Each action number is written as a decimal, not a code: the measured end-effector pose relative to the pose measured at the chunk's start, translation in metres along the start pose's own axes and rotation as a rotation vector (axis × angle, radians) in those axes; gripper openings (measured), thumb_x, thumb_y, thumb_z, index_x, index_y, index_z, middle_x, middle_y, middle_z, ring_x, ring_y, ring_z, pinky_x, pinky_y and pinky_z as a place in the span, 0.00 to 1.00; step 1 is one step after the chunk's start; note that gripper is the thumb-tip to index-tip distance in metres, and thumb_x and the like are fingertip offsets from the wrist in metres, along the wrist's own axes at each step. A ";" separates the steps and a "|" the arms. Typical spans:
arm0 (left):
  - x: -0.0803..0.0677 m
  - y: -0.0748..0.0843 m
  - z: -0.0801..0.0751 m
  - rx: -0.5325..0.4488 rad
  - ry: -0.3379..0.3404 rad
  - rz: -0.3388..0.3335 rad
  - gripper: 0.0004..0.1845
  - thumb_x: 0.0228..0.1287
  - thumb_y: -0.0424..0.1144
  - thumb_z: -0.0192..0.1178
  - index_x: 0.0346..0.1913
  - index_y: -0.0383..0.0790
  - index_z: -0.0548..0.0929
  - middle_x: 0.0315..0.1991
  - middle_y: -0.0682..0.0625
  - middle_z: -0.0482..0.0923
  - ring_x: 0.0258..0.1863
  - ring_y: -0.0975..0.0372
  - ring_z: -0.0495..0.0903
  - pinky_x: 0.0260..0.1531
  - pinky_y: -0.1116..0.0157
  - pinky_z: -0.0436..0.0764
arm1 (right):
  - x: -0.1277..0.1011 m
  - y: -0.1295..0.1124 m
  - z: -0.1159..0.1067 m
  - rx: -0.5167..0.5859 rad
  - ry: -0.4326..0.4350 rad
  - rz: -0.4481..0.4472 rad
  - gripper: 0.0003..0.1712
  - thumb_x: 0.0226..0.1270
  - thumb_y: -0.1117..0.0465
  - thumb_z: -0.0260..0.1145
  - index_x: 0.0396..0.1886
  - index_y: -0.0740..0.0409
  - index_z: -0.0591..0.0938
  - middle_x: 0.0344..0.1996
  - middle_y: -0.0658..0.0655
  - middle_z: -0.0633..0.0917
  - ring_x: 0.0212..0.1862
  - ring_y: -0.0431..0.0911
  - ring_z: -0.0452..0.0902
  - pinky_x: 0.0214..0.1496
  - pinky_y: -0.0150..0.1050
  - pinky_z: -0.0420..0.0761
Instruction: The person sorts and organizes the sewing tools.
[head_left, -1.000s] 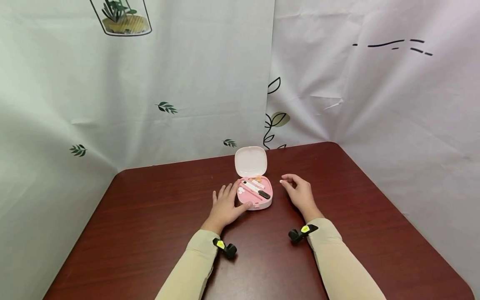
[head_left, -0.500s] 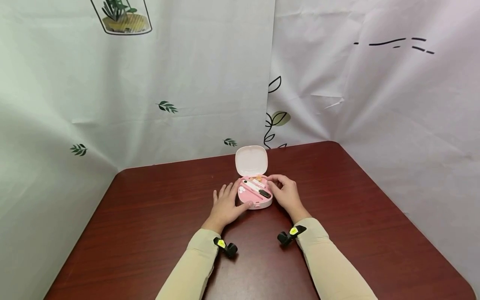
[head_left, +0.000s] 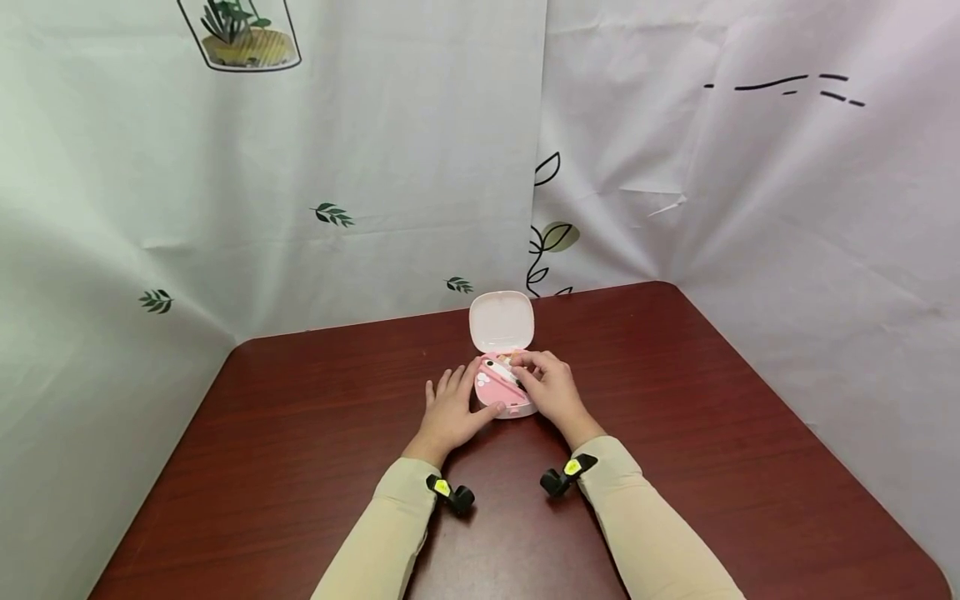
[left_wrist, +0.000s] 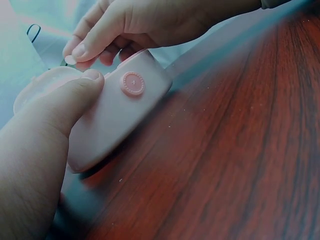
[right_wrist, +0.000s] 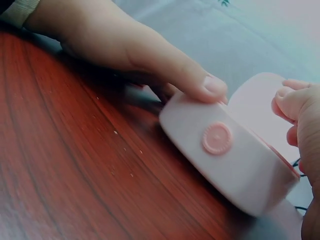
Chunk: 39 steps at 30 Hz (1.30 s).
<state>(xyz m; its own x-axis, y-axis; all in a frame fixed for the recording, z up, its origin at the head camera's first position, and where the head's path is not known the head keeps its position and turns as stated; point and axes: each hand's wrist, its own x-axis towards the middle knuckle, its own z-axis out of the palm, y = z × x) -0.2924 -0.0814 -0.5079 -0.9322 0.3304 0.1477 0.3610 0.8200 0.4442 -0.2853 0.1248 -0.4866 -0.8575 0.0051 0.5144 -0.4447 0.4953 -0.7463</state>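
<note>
My left hand (head_left: 450, 421) lies spread against the left side of a small pink and white case (head_left: 492, 394), its thumb resting on the front rim. The case's rounded white lid (head_left: 502, 322) stands raised at the back. In the left wrist view, my right hand (left_wrist: 145, 22) pinches a small white piece (left_wrist: 70, 60) between thumb and fingertip. In the head view, that hand (head_left: 551, 392) reaches over the right part of the case and hides some of the contents. A white stick-like item (head_left: 500, 369) lies inside. A round pink clasp (right_wrist: 217, 138) marks the front wall.
The case sits toward the far edge of a dark red wooden table (head_left: 300, 433). White printed curtains (head_left: 390, 167) hang behind and beside the table. A black wrist camera (head_left: 452, 497) is strapped at the left cuff, another camera (head_left: 566, 477) at the right.
My right hand has moved left, from beside the case to above its inside, covering the dark end of the white item. The left hand and case have stayed in place.
</note>
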 end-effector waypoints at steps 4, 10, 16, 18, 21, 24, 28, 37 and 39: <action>0.000 0.000 0.000 0.003 -0.001 0.003 0.52 0.61 0.74 0.55 0.82 0.56 0.51 0.76 0.38 0.61 0.76 0.40 0.53 0.71 0.34 0.41 | 0.000 -0.002 0.005 -0.010 -0.046 -0.035 0.04 0.67 0.67 0.69 0.37 0.54 0.86 0.33 0.51 0.83 0.33 0.44 0.72 0.35 0.37 0.73; 0.000 -0.001 0.000 0.007 0.005 0.007 0.51 0.61 0.75 0.54 0.82 0.57 0.51 0.76 0.38 0.61 0.76 0.40 0.53 0.71 0.33 0.42 | -0.001 -0.004 0.011 -0.032 -0.076 -0.130 0.05 0.69 0.68 0.67 0.39 0.55 0.84 0.40 0.54 0.85 0.41 0.46 0.75 0.43 0.43 0.78; -0.001 -0.001 0.000 0.007 0.013 0.015 0.51 0.61 0.74 0.54 0.82 0.54 0.53 0.75 0.37 0.62 0.75 0.39 0.55 0.70 0.33 0.43 | 0.000 -0.005 0.014 -0.167 -0.173 -0.263 0.04 0.66 0.66 0.69 0.37 0.53 0.84 0.46 0.56 0.86 0.57 0.53 0.76 0.62 0.57 0.70; -0.001 -0.001 0.000 0.009 0.011 0.016 0.51 0.61 0.74 0.54 0.82 0.55 0.53 0.75 0.37 0.62 0.75 0.39 0.55 0.70 0.32 0.43 | 0.000 -0.007 0.014 -0.240 -0.209 -0.292 0.03 0.65 0.64 0.69 0.36 0.52 0.84 0.46 0.55 0.86 0.59 0.54 0.75 0.64 0.58 0.68; -0.001 0.000 -0.001 0.009 0.009 0.016 0.51 0.61 0.74 0.54 0.82 0.55 0.53 0.75 0.37 0.62 0.75 0.39 0.55 0.70 0.33 0.43 | 0.000 -0.010 0.015 -0.346 -0.247 -0.316 0.01 0.66 0.61 0.69 0.35 0.49 0.86 0.45 0.52 0.85 0.61 0.53 0.74 0.67 0.57 0.66; -0.001 0.001 -0.002 0.010 0.006 0.014 0.51 0.61 0.74 0.54 0.82 0.55 0.52 0.75 0.37 0.62 0.75 0.39 0.55 0.71 0.33 0.43 | 0.001 -0.013 0.014 -0.423 -0.271 -0.319 0.02 0.68 0.58 0.69 0.35 0.47 0.87 0.44 0.50 0.84 0.61 0.52 0.73 0.68 0.56 0.66; -0.001 0.001 -0.001 0.010 0.004 0.010 0.51 0.61 0.74 0.54 0.82 0.56 0.52 0.75 0.37 0.61 0.75 0.39 0.55 0.71 0.33 0.42 | 0.003 -0.016 0.014 -0.481 -0.289 -0.343 0.03 0.67 0.55 0.70 0.34 0.46 0.89 0.43 0.48 0.83 0.60 0.50 0.74 0.65 0.55 0.68; 0.001 0.000 0.000 0.001 0.012 0.019 0.50 0.61 0.74 0.54 0.82 0.56 0.53 0.75 0.38 0.61 0.76 0.39 0.55 0.70 0.32 0.43 | 0.005 -0.015 0.015 -0.475 -0.293 -0.374 0.04 0.64 0.60 0.73 0.34 0.44 0.90 0.45 0.50 0.83 0.58 0.51 0.73 0.64 0.57 0.67; 0.001 0.000 0.000 -0.003 0.012 0.018 0.50 0.61 0.73 0.55 0.82 0.56 0.53 0.75 0.38 0.61 0.76 0.39 0.55 0.70 0.32 0.42 | 0.005 -0.014 0.015 -0.477 -0.295 -0.378 0.07 0.63 0.62 0.73 0.35 0.44 0.91 0.45 0.50 0.83 0.58 0.52 0.73 0.65 0.57 0.66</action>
<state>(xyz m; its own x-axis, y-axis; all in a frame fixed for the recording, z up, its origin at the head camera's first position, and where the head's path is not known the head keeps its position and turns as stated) -0.2931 -0.0815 -0.5075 -0.9258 0.3393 0.1666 0.3777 0.8127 0.4437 -0.2872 0.1047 -0.4802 -0.7303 -0.4475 0.5162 -0.6230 0.7462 -0.2346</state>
